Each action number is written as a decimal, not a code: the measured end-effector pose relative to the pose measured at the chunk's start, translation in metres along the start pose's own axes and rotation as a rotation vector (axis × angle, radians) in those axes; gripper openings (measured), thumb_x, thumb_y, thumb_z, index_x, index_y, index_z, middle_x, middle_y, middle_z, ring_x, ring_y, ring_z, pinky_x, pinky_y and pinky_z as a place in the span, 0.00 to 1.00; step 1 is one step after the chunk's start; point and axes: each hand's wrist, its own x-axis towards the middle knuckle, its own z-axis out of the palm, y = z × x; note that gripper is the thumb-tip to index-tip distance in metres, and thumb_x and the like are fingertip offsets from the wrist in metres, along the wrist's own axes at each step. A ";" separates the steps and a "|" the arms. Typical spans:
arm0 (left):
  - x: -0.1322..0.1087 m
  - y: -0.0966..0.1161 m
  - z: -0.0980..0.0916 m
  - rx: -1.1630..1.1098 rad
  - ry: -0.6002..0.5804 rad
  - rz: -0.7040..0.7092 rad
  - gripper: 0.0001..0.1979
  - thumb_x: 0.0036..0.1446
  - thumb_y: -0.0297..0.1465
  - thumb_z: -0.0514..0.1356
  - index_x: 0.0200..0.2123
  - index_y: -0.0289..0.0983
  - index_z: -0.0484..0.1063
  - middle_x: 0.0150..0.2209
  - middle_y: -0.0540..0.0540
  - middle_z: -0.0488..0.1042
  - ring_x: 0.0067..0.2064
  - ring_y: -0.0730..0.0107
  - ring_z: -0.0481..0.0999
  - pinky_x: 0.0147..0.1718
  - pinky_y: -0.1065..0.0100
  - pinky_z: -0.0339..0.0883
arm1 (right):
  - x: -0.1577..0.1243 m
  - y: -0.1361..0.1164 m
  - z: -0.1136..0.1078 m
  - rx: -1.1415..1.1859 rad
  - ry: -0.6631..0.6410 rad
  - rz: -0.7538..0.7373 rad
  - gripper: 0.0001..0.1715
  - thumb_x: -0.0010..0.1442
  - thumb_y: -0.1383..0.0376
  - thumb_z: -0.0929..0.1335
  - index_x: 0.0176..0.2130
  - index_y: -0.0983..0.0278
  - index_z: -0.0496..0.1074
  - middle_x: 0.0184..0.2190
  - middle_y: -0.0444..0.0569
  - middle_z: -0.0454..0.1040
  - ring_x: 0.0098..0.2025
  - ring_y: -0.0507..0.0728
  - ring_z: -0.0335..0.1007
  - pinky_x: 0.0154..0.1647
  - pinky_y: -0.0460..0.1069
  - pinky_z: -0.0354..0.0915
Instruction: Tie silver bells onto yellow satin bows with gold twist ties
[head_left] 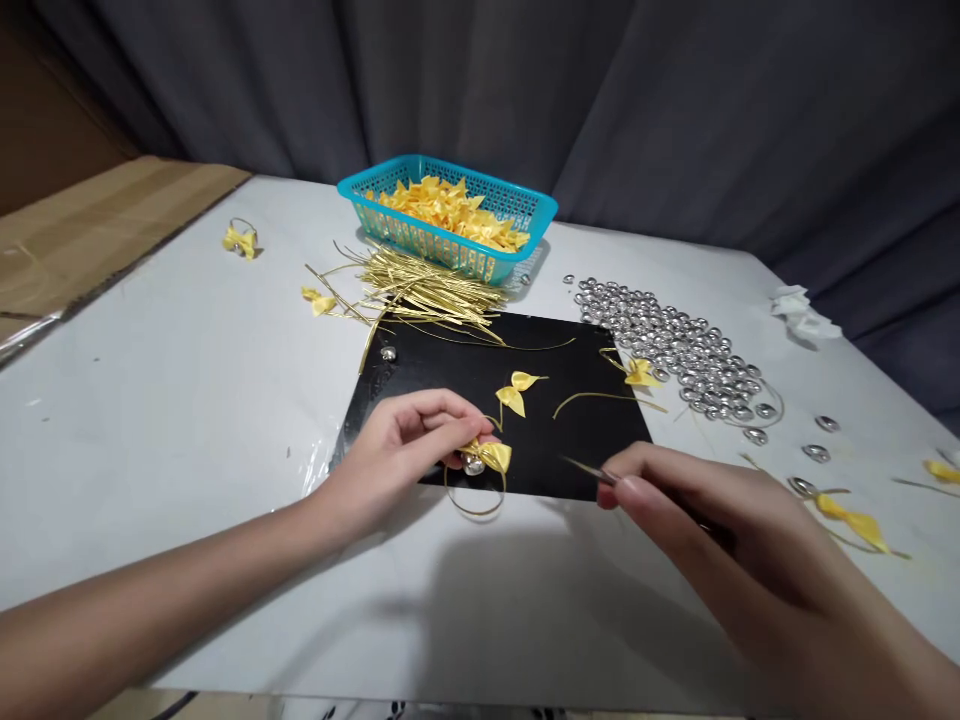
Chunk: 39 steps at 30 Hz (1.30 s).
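Observation:
My left hand (405, 440) pinches a small yellow ribbon bow (491, 455) that has a silver bell under it and a gold wire loop (474, 500) hanging toward me. It hovers at the near edge of a black mat (450, 385). My right hand (720, 520) is closed on thin metal tweezers (589, 470), whose tips point left toward the bow, a short gap away. Another yellow bow (516, 392) lies on the mat just beyond.
A teal basket (525, 215) full of yellow bows stands at the back, with a bundle of gold wires (420, 285) in front of it. Several silver bells (675, 345) are heaped right of the mat. Finished bows lie at far left (240, 240) and right (855, 520).

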 end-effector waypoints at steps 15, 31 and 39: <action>0.002 0.000 0.000 -0.039 -0.006 -0.007 0.07 0.55 0.32 0.61 0.28 0.37 0.76 0.28 0.52 0.77 0.29 0.80 0.70 0.29 0.78 0.61 | 0.039 0.001 0.017 0.388 -0.341 0.237 0.22 0.57 0.51 0.63 0.22 0.64 0.58 0.18 0.38 0.51 0.19 0.46 0.43 0.16 0.43 0.42; 0.002 0.000 0.001 -0.022 0.011 -0.022 0.07 0.54 0.32 0.62 0.26 0.37 0.76 0.26 0.52 0.77 0.29 0.80 0.72 0.29 0.77 0.61 | 0.043 0.002 0.021 0.495 -0.460 0.306 0.22 0.55 0.50 0.65 0.24 0.64 0.60 0.18 0.38 0.49 0.19 0.46 0.43 0.17 0.43 0.40; 0.001 -0.001 -0.001 -0.011 -0.001 -0.044 0.07 0.54 0.33 0.62 0.27 0.37 0.76 0.30 0.50 0.80 0.31 0.77 0.74 0.30 0.76 0.62 | 0.045 0.001 0.023 0.539 -0.513 0.304 0.22 0.55 0.51 0.66 0.23 0.65 0.59 0.17 0.37 0.50 0.19 0.45 0.42 0.17 0.42 0.39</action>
